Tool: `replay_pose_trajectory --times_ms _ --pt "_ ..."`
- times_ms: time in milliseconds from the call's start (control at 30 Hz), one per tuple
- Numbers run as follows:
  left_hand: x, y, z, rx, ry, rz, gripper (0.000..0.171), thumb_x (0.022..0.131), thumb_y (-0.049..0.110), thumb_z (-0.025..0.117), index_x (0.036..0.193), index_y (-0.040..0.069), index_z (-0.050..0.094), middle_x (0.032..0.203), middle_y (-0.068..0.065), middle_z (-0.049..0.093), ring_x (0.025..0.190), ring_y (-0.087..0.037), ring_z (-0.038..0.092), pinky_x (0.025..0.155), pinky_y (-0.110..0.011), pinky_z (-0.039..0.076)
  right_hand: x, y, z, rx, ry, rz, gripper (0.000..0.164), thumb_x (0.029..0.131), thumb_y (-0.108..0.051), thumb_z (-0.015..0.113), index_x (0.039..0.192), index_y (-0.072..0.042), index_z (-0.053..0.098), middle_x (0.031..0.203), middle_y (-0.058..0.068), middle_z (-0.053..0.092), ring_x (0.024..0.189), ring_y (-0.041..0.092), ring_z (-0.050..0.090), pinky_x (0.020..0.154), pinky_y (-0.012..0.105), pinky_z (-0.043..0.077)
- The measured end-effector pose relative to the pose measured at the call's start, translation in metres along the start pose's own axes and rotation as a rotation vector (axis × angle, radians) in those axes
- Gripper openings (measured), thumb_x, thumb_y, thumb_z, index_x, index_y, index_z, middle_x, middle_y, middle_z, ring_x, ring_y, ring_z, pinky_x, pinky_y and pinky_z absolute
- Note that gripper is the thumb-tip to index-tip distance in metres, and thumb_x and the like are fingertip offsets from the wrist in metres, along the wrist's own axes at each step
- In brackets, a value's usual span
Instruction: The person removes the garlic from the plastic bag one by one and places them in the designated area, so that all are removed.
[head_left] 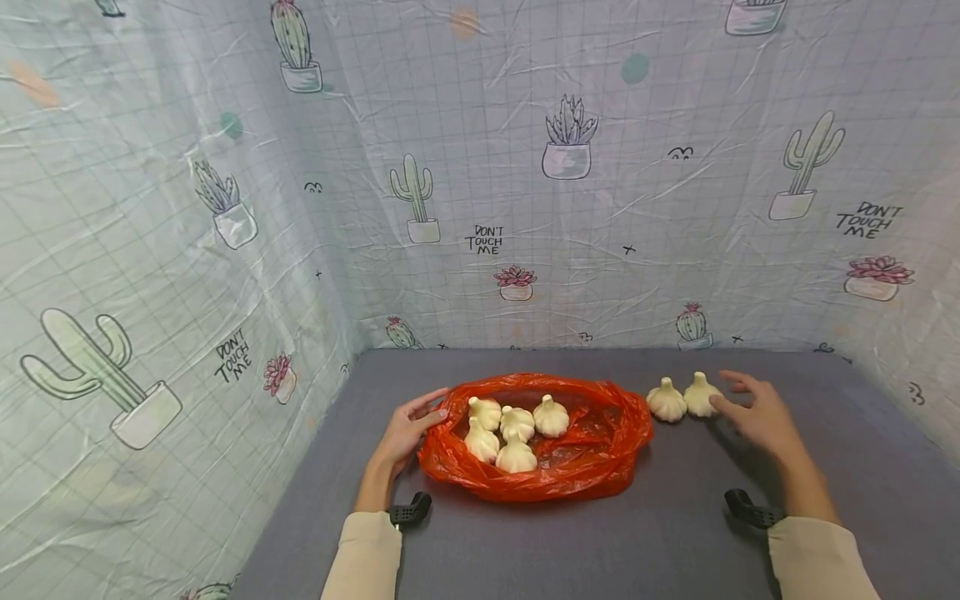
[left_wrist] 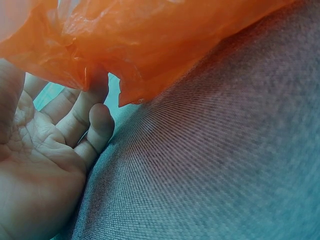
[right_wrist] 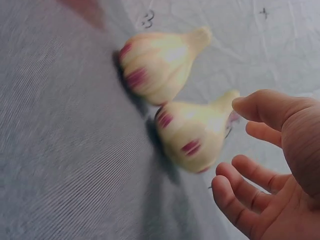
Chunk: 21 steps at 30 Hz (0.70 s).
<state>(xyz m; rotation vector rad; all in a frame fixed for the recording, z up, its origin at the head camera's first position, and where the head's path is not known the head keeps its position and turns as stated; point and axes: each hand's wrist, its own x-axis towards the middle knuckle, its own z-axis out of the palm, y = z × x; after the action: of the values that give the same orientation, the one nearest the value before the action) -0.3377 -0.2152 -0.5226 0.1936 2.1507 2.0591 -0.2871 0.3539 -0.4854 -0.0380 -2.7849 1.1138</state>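
Observation:
A red plastic bag (head_left: pixel 536 487) lies with its mouth spread wide, several garlic bulbs (head_left: pixel 516 455) inside it toward the left. My left hand (head_left: pixel 405 432) holds the bag's left rim, thumb on the near side; in the left wrist view the bag's orange-looking film (left_wrist: pixel 145 45) hides some fingertips. To the right of the bag, two more garlic bulbs stand side by side: a left one (head_left: pixel 666 401) and a right one (head_left: pixel 701 395). My right hand (head_left: pixel 759 414) is at the right bulb (right_wrist: pixel 192 135), fingers spread and loosely bent, the thumb tip close to its stem.
The grey cloth-covered table (head_left: pixel 600 550) extends around the bag. Behind and to the left hangs a wrinkled curtain (head_left: pixel 480 183) printed with cacti, bounding the table. Black wrist cameras (head_left: pixel 410 509) sit on both wrists.

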Motion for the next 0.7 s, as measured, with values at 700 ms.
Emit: replay_pose_trajectory --times_ms 700 --pt "-0.001 0.000 0.002 0.017 -0.002 0.011 0.053 0.096 0.021 0.072 0.147 0.014 0.058 0.138 -0.016 0.065 0.109 -0.016 0.070 0.086 -0.033 0.060 -0.012 -0.090 0.000 0.083 0.060 -0.212 0.054 0.103 -0.033 0.062 0.149 -0.007 0.049 0.135 0.026 0.054 0.106 0.035 0.060 0.071 0.036 0.050"
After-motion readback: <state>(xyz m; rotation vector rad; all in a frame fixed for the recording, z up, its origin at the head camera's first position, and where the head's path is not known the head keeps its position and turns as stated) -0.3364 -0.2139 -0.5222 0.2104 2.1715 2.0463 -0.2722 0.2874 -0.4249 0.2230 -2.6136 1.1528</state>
